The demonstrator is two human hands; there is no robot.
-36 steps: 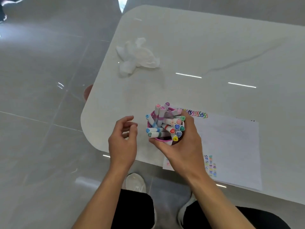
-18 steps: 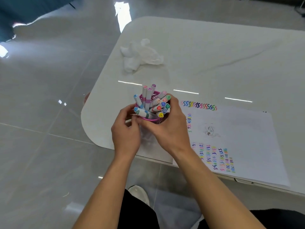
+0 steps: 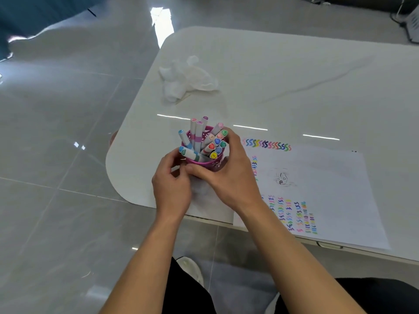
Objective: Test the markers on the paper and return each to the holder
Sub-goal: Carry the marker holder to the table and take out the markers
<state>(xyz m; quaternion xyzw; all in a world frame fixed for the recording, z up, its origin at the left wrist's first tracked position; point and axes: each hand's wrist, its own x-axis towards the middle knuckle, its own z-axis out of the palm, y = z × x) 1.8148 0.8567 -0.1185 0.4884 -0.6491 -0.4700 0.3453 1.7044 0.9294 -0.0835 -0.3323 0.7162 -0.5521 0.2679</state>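
Observation:
A pink holder point(image 3: 204, 163) full of several white markers point(image 3: 205, 141) with coloured caps stands near the table's front left corner. My right hand point(image 3: 229, 175) wraps round the holder from the right, thumb across its front. My left hand point(image 3: 173, 184) is at the holder's left side, its fingers curled against the rim beside a low-lying marker point(image 3: 190, 154). A white paper point(image 3: 317, 189) with rows of coloured squiggles lies to the right, partly under my right hand.
A crumpled white tissue point(image 3: 188, 79) lies further back on the white table point(image 3: 283, 87). The table's rounded corner and front edge are close to my hands. Grey tiled floor lies to the left, and my legs and shoes show below.
My left hand has come in from the left and closed on the holder's left side. The holder sits further from the front edge than a second ago, with my right hand still round it.

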